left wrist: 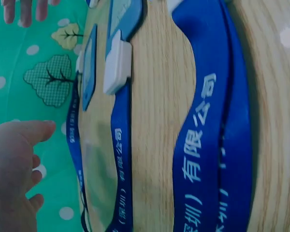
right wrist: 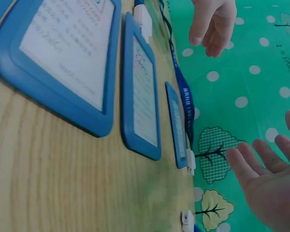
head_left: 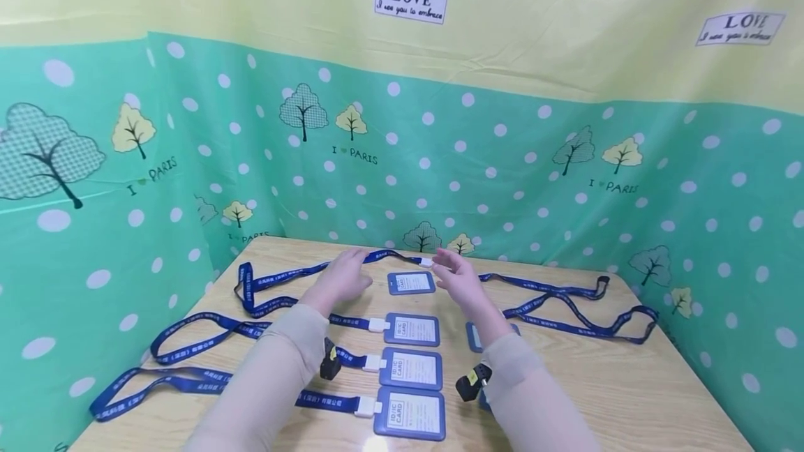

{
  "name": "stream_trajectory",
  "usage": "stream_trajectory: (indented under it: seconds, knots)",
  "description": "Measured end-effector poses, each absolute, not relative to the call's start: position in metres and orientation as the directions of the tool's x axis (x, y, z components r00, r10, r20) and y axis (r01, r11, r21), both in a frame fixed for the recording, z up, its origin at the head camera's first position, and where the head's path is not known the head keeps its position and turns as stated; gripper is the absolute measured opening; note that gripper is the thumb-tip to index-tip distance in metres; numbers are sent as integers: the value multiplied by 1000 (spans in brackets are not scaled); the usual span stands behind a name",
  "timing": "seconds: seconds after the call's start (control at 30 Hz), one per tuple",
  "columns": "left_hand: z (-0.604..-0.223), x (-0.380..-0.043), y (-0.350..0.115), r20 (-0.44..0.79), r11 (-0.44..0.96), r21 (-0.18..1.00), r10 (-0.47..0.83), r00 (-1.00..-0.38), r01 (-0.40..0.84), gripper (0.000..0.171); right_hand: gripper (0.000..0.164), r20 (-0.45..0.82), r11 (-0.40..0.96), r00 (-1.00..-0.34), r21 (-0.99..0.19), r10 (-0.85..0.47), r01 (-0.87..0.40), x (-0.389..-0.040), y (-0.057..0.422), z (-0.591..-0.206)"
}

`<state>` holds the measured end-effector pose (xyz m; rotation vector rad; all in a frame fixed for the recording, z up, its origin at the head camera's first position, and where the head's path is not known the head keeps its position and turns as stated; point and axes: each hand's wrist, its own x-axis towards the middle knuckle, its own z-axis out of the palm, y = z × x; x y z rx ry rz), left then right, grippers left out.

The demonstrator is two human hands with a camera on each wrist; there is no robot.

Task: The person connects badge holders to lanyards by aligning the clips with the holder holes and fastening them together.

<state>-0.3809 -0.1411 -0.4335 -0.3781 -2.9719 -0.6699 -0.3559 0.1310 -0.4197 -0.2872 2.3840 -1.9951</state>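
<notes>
My left hand (head_left: 344, 277) is over the back of the table, its thumb stretched out and its fingers loosely bent around nothing. My right hand (head_left: 461, 281) is raised a little to the right, palm turned inward and fingers spread in the right wrist view, also without anything in it. Between the two hands lies a blue ID badge holder (head_left: 411, 283) with a white card, flat on the wood. Just behind this holder runs a dark blue lanyard (head_left: 381, 254); its white clip (head_left: 425, 261) ends close to the right fingertips.
Nearer me, three more badge holders (head_left: 411, 330) lie in a column, their lanyards (head_left: 188, 377) looped out to the left. Other lanyards (head_left: 584, 330) lie at right. My right forearm partly hides a badge holder (head_left: 472, 337). A patterned curtain (head_left: 402, 159) surrounds the table (head_left: 603, 396).
</notes>
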Motion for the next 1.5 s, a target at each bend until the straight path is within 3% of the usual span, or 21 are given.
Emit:
stream_trajectory:
  seconds: [0.53, 1.3, 1.5]
  knots:
    - [-462, -389, -180, -11, 941, 299, 167, -986, 156, 77, 52, -51, 272, -983, -962, -175, 2, -356, 126, -438]
    - [-458, -382, -208, -85, 958, 268, 125, -988, 98, 61, 53, -59, 338, -976, -941, -209, -15, -353, 128, -441]
    - [-456, -380, -222, -88, 973, 230, 50, -995, 29, 57, 50, -45, 346, -975, -938, -219, -34, -350, 128, -444]
